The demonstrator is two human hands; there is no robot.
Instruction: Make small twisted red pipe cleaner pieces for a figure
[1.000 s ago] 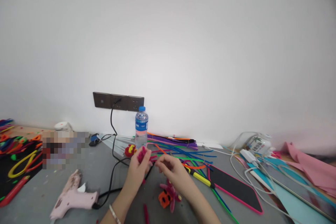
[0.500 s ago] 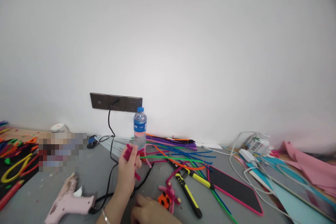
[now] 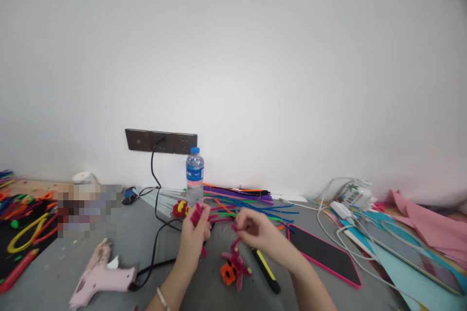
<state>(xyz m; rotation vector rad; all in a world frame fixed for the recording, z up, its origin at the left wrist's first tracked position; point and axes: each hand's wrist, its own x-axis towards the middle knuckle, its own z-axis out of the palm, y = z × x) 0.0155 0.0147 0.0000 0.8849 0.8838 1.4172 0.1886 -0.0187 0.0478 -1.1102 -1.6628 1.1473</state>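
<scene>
My left hand (image 3: 193,235) is closed around a bent bundle of magenta pipe cleaner (image 3: 197,215), whose ends stick out above and below the fingers. To its right, my right hand (image 3: 257,231) pinches a magenta pipe cleaner (image 3: 235,227) between thumb and fingertips. Whether this piece joins the stem below it, I cannot tell. Just under that hand, a small magenta and orange pipe-cleaner figure (image 3: 229,272) with black spots lies on the grey table. Pliers with a yellow and black handle (image 3: 268,272) lie beside it, partly hidden by my right hand.
A pink glue gun (image 3: 105,279) with a black cord lies at left. A water bottle (image 3: 195,175) stands by the wall, near a red and yellow piece (image 3: 180,209). Loose pipe cleaners (image 3: 270,211) spread behind my hands. A pink-edged phone-like slab (image 3: 324,255) and white cables are at right.
My right hand has risen from the front edge to beside my left hand and now pinches a magenta pipe cleaner. My left hand, still holding its bundle, has shifted right, uncovering the red and yellow piece.
</scene>
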